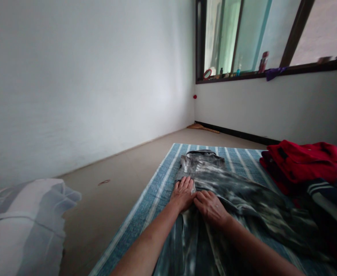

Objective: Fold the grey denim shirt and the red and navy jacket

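A grey-green mottled jacket (pixel 220 176) lies spread on a blue striped sheet (pixel 154 203), its collar at the far end and one sleeve stretched out to the right. My left hand (pixel 183 193) rests flat on the jacket's left part, fingers extended. Close beside it, my right hand (pixel 211 207) has its fingers curled down on the cloth near the jacket's middle, pinching the fabric. The thumbs of both hands nearly meet. The jacket's lower part runs toward me between and under my forearms.
Folded red clothes (pixel 309 161) are stacked at the right, with a dark garment with white stripes (pixel 329 199) before them. A pale bulky bag (pixel 25 226) stands at the lower left on the floor. Beyond are a white wall (pixel 94 84) and a window sill (pixel 246 75) with small items.
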A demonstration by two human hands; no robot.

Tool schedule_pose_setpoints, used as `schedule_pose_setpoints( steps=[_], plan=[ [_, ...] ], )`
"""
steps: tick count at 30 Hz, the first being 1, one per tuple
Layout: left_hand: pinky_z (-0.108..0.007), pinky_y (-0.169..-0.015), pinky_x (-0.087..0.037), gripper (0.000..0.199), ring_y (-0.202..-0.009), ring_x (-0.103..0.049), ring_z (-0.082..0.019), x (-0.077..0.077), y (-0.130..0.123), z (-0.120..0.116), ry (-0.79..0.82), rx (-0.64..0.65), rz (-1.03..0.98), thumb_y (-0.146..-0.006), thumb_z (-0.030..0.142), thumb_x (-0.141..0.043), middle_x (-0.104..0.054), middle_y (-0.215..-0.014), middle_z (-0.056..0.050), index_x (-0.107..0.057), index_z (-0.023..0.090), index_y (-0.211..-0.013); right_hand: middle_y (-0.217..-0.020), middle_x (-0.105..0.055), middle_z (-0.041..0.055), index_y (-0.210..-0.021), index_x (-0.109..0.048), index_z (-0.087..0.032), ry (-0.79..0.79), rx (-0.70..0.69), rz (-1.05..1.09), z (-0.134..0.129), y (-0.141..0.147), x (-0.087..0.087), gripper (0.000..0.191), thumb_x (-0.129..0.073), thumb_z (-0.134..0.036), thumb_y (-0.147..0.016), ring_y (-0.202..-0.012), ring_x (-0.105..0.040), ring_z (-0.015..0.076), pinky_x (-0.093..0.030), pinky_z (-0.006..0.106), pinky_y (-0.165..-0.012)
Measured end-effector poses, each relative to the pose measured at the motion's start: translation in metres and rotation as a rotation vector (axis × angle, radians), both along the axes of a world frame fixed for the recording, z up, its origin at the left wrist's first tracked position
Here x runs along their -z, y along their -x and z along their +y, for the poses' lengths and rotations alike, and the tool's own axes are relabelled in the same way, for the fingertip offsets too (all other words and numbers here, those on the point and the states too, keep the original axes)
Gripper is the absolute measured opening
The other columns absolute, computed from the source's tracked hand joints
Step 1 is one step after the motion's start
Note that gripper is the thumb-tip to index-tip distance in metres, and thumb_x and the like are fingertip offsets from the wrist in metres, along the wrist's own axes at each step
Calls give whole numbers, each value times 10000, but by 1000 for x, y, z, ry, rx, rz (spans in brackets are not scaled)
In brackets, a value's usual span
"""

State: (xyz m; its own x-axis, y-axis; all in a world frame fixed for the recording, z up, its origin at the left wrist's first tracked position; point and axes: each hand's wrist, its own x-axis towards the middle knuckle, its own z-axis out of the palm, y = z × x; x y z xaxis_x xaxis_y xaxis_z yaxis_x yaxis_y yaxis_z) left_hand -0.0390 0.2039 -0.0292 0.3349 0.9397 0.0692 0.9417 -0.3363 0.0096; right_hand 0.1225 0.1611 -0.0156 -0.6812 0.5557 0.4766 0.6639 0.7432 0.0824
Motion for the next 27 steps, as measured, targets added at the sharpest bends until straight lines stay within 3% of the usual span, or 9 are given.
schedule_pose_setpoints(
  steps=[7,15,21,27],
  plan=[
    [-502,-1096,-288,528,-1402,-224,-274,4,0,0,-51,6,8,-958,387,-387,-308,-1509,-113,-353,158,-1432,-897,-593,68,-881,-573,-157,-52,-110,-84,6,-9,-2,47,-528,-164,-894,-764,-523,204,-393,326,-623],
    [-490,-1110,-263,551,-1407,-214,-265,2,1,1,-38,-4,14,-976,443,-301,-293,-1515,-104,-336,154,-1444,-862,-584,62,-833,-558,-157,-89,-242,-98,4,-6,0,108,-496,-196,-912,-851,-520,204,-418,340,-716],
    [-486,-1115,-247,619,-1407,-213,-268,-4,-2,-1,-15,-20,-10,-961,532,-268,-294,-1514,-107,-349,144,-1437,-740,-557,32,-768,-533,-174,-80,-266,-63,-2,-7,6,170,-452,-190,-917,-723,-491,174,-424,331,-687],
    [-495,-1112,-255,593,-1400,-234,-268,-5,-4,-2,-45,-17,-22,-952,519,-331,-316,-1505,-105,-385,149,-1413,-742,-571,56,-729,-521,-177,-57,-206,-11,-13,-6,13,175,-459,-166,-893,-783,-526,211,-443,346,-669]
  ],
)
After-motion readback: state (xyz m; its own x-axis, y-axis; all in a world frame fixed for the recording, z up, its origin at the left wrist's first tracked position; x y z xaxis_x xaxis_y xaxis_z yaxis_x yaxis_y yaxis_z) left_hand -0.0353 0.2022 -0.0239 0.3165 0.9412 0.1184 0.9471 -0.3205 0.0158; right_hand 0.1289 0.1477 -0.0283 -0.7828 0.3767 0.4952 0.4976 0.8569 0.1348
